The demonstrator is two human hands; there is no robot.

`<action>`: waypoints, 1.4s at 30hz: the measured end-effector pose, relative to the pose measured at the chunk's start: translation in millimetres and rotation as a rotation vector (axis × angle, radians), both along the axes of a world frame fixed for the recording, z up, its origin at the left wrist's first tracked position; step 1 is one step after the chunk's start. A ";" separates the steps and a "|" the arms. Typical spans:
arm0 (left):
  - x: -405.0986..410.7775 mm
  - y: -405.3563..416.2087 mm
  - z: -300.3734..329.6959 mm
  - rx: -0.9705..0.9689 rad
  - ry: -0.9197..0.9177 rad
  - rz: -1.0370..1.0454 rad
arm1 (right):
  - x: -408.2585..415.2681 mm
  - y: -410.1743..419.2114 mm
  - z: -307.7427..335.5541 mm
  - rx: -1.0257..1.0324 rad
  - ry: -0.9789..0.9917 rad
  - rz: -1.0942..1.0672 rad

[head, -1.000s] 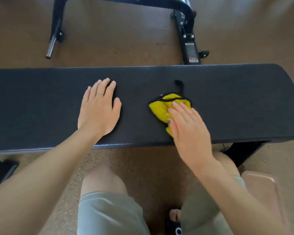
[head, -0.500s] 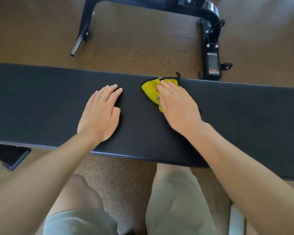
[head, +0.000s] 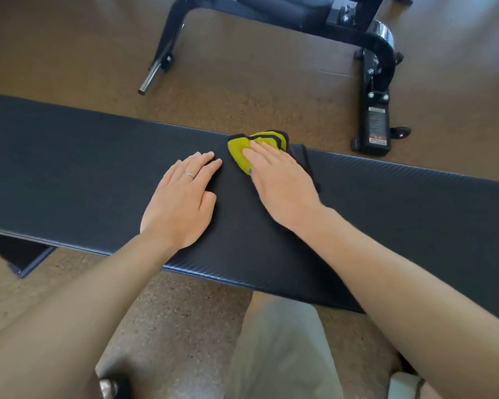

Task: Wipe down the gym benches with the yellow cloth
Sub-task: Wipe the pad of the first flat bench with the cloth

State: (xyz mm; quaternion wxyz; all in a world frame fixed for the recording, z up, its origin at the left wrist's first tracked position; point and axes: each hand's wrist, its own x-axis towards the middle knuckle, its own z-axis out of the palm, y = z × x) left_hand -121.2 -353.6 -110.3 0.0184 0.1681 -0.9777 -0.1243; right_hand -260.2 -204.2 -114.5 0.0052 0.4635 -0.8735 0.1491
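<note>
Item: black padded bench (head: 98,174), one pad in use, wiping in progress. No visible sheen or streaks mark cleaned areas, so coverage cannot be told; I judge the long stretches to either side remain, as does the second bench frame (head: 372,47) beyond.

Item: yellow cloth (head: 239,149), black-edged, bunched at the pad's far edge. Right hand (head: 280,180) lies flat on top of it, fingers straight, pressing down. Left hand (head: 182,203), ring on one finger, rests flat on bare pad just beside the cloth, not touching it.
</note>
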 end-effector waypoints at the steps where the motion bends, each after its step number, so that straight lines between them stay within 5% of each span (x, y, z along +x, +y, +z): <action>1: 0.8 0.2 0.4 0.004 0.003 0.002 | -14.1 12.1 -0.7 -0.025 0.039 -0.010; 6: 0.4 -0.5 1.2 0.036 0.042 -0.007 | -37.8 36.6 4.6 -0.048 0.005 -0.420; 13: 3.0 -24.9 3.9 0.176 0.096 -0.089 | 56.5 -59.4 -13.2 -0.083 0.009 -0.315; 16: 16.6 -68.8 8.0 -0.006 0.102 -0.145 | 56.0 -32.4 -6.6 -0.081 0.000 -0.254; 20: 34.8 -126.6 4.0 -0.051 0.034 -0.043 | 48.8 7.7 4.6 -0.108 -0.002 -0.568; 23: 38.4 -132.4 -3.5 -0.047 0.038 -0.076 | 79.5 -42.2 5.3 -0.171 0.037 -0.712; 28: 38.2 -137.0 -6.0 -0.063 0.047 -0.123 | 185.7 -130.3 -4.4 -0.177 0.034 -0.553; 32: 39.8 -139.1 -7.0 -0.053 0.056 -0.129 | 193.1 -91.5 -6.0 -0.069 0.074 -0.434; 36: 39.3 -139.6 -8.2 -0.034 0.045 -0.139 | 174.6 -35.6 3.5 -0.087 0.054 -0.773; 42: 41.4 -141.1 -8.1 -0.018 0.052 -0.162 | 226.7 -127.9 8.6 -0.213 0.024 -0.900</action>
